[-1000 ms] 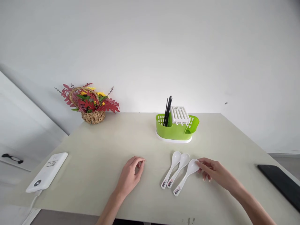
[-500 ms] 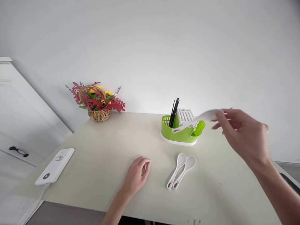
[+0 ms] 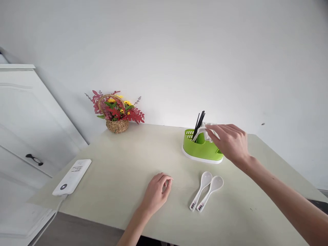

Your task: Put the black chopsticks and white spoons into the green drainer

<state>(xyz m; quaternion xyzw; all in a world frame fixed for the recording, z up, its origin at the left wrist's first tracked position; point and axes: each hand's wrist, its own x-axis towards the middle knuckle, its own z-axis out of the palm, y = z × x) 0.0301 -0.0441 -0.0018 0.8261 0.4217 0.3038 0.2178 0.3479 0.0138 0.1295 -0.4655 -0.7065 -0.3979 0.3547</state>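
Note:
My right hand (image 3: pixel 228 140) pinches a white spoon (image 3: pixel 198 131) by its bowl end, over the green utensil holder (image 3: pixel 201 150). The spoon's handle points down and left into the holder, beside several black chopsticks (image 3: pixel 199 123); its tip is hidden inside. Behind my fingers, the white slotted rack (image 3: pixel 208 136) on the holder is mostly covered. My left hand (image 3: pixel 157 191) rests on the table, loosely curled with thumb and forefinger tips close together and nothing in it. Between my hands, two white spoons, a left one (image 3: pixel 205 179) and a right one (image 3: pixel 217 183), lie side by side, bowls away from me.
On the pale table (image 3: pixel 123 191), a wicker basket (image 3: pixel 117 126) of red and yellow flowers stands at the back left. A white power bank (image 3: pixel 73 177) with a cable lies near the left edge. A white cabinet (image 3: pixel 30 112) stands beyond it, and a wall rises behind.
My right hand has moved left and brought the spoon to the holder, its handle now dipping in by the chopsticks. The whole view has shifted slightly; my left hand stays on the table.

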